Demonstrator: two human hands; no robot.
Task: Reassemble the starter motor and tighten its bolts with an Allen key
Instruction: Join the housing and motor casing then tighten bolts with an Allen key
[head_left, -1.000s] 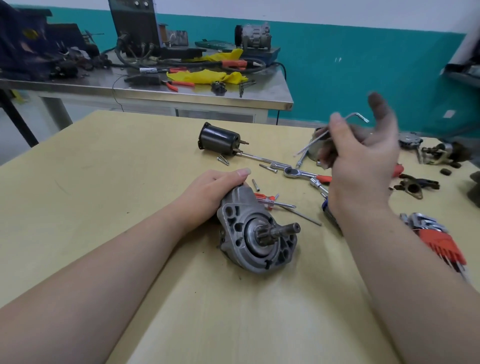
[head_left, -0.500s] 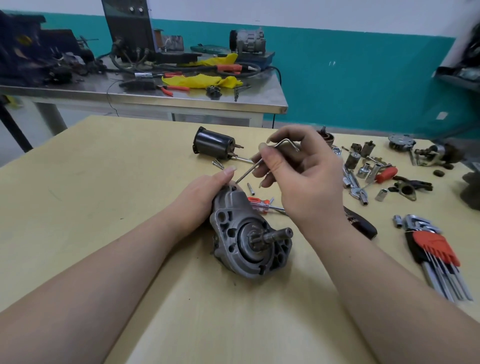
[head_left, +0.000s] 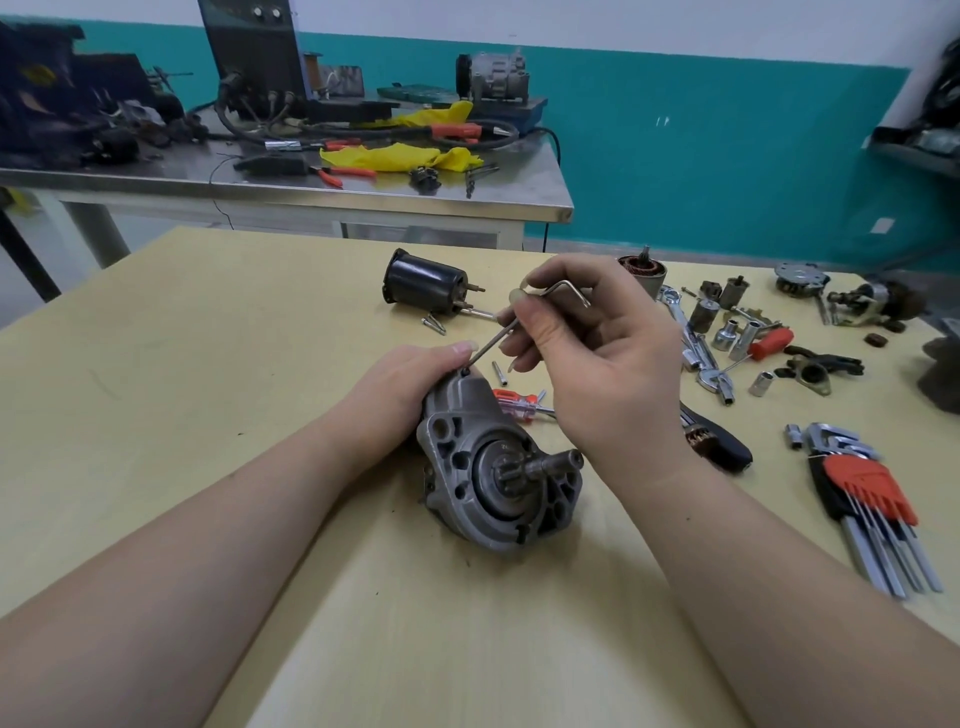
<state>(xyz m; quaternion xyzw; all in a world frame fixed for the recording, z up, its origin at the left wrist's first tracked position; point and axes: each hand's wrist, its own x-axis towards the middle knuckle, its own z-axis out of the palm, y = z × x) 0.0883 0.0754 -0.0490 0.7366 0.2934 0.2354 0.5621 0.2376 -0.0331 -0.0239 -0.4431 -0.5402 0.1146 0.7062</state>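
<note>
The grey starter motor housing (head_left: 493, 467) lies on the wooden table (head_left: 208, 364), its pinion shaft pointing toward me. My left hand (head_left: 410, 384) grips the housing's far left side. My right hand (head_left: 597, 358) pinches a silver Allen key (head_left: 519, 322) just beyond the housing. The key's long end slants down to a bolt hole on top of the housing, by my left thumb. A black motor cylinder (head_left: 423, 286) lies farther back, with loose bolts (head_left: 434, 325) beside it.
An Allen key set in a red holder (head_left: 862, 493) lies at the right. Sockets, a ratchet and a red-handled tool (head_left: 727, 338) are scattered right of my hand. An armature (head_left: 647, 273) stands behind. A small red screwdriver (head_left: 519, 402) lies under my right hand. A cluttered steel bench (head_left: 311, 187) stands beyond.
My right hand has carried the Allen key from up at the right down to the housing, and its tip now meets the top bolt hole. My left hand kept hold of the housing.
</note>
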